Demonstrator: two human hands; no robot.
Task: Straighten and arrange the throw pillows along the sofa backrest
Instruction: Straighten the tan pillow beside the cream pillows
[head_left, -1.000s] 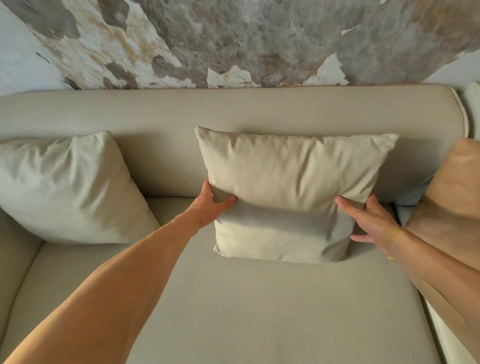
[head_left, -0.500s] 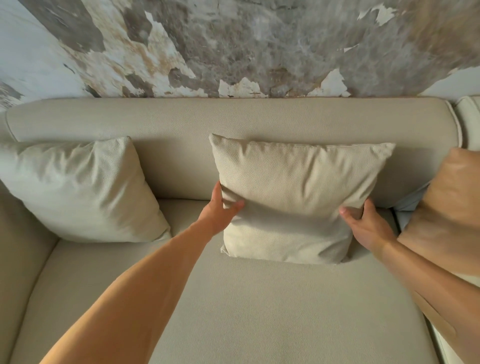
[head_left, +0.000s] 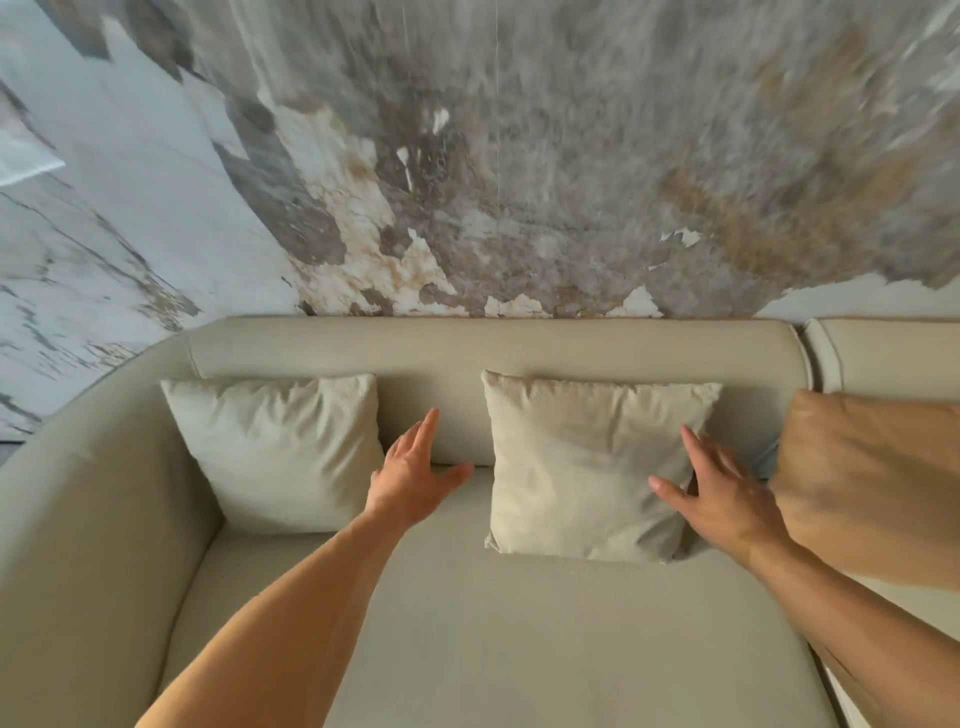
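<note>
Head view: centre pillow (head_left: 587, 467) stands upright against the sofa backrest (head_left: 467, 348), long axis running left-right. Left pillow (head_left: 275, 452) leans in the corner, just left of the left hand (head_left: 413, 480), which sits in the gap between the two, fingers spread, gripping nothing. Right hand (head_left: 719, 499) lies flat, fingers apart, over the centre pillow's right edge; contact likely, not a grasp. Tan pillow (head_left: 872, 483) lies right of that hand, tilted. Probably next: the nearer right hand takes it.
</note>
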